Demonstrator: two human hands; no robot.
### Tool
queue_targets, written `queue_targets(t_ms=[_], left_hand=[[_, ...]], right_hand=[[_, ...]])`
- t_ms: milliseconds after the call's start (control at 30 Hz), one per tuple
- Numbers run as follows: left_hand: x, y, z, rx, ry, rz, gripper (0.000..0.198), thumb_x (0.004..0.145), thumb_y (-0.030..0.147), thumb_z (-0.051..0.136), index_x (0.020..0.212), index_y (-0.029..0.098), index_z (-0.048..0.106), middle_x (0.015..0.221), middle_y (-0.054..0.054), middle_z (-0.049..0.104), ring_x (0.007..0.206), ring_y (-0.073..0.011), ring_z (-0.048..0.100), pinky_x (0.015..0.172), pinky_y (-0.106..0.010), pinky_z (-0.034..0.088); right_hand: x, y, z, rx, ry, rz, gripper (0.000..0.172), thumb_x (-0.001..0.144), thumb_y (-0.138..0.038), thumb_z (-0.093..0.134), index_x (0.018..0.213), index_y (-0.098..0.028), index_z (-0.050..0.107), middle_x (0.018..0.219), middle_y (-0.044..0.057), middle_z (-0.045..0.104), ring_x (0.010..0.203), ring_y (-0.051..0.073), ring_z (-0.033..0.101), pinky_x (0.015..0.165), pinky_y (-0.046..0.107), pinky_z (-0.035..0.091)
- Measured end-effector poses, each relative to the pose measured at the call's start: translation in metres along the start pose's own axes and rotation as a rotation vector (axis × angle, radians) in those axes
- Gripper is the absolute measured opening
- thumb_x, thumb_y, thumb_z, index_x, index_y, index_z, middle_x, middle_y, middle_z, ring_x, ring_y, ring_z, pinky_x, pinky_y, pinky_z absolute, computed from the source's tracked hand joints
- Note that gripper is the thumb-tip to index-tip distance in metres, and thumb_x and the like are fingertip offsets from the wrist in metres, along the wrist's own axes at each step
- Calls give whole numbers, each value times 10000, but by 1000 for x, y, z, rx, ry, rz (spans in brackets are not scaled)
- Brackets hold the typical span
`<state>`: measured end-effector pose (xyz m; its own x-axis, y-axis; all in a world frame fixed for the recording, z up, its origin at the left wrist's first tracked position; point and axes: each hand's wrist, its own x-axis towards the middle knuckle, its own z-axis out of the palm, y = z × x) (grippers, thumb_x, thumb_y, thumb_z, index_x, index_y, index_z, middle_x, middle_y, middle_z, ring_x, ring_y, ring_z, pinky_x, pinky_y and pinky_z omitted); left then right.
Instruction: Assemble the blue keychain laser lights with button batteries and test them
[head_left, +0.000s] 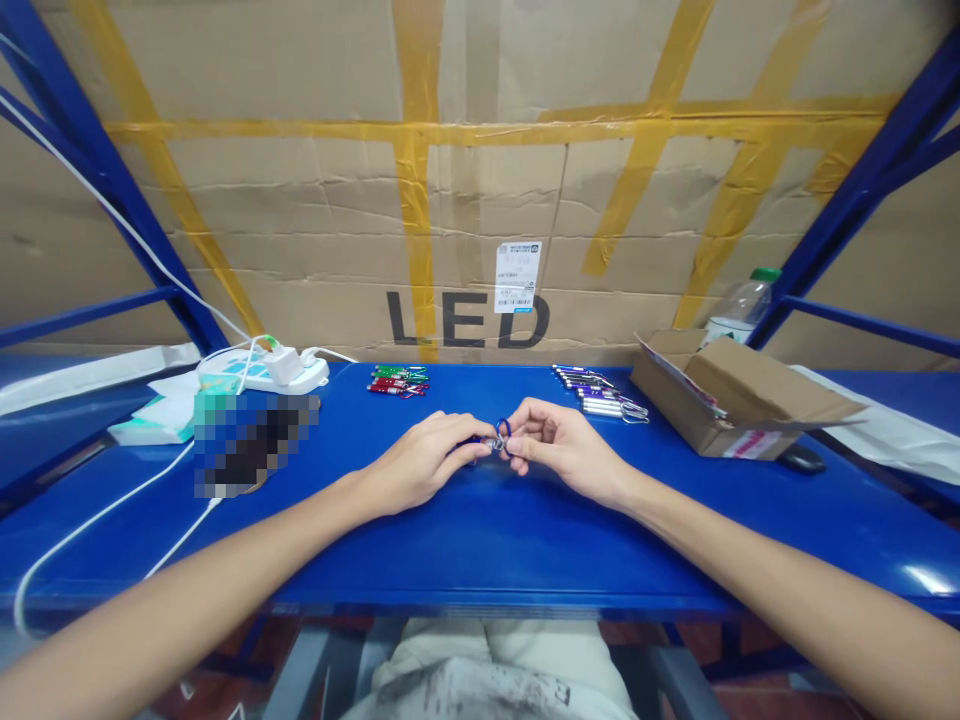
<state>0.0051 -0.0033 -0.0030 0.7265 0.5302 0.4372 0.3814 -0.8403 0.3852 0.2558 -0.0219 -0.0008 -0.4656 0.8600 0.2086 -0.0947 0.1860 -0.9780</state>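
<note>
My left hand [420, 462] and my right hand [566, 447] meet over the middle of the blue table. Between their fingertips is a blue carabiner keychain [503, 427] with a small silver ring. The left thumb and fingers pinch its dark blue body, which they mostly hide. My right thumb and index finger close on the clip end. Behind the hands lie green keychains [401, 373] and red keychains [396, 386] with clips. Further right is a group of purple, dark and silver keychains [600, 396], slim and with metal clips.
At right stand an open cardboard box [727, 400], a green-capped bottle [742, 305] and a black mouse [802, 459]. A white power strip [277, 371] with cables, a tissue pack [161, 415] and a blurred dark object [259, 445] are at left. A large carton [322, 240] backs the table.
</note>
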Motion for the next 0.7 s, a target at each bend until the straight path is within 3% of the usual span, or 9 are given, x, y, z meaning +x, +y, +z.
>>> queue_targets(t_ms=[133,700], left_hand=[[1,0,1,6,-3,54,318,1166,376,421,1179,206,689,1063,-58,732,987,-194,670,892,-305,458],[2,3,-3,-122,-12,52,340,1159,382,425,1165,199,711,1070,-76,731,985,-196,675,938,-291,503]], right_hand=[[-1,0,1,20,-11,34,384,839,-432,933,939,-176,666,806,14,763,670,126,690,661,267,564],[-3,-4,3,58,-36,42,397,828,-447,941,920,-190,653,849,32,787,680,137,705,643,281,584]])
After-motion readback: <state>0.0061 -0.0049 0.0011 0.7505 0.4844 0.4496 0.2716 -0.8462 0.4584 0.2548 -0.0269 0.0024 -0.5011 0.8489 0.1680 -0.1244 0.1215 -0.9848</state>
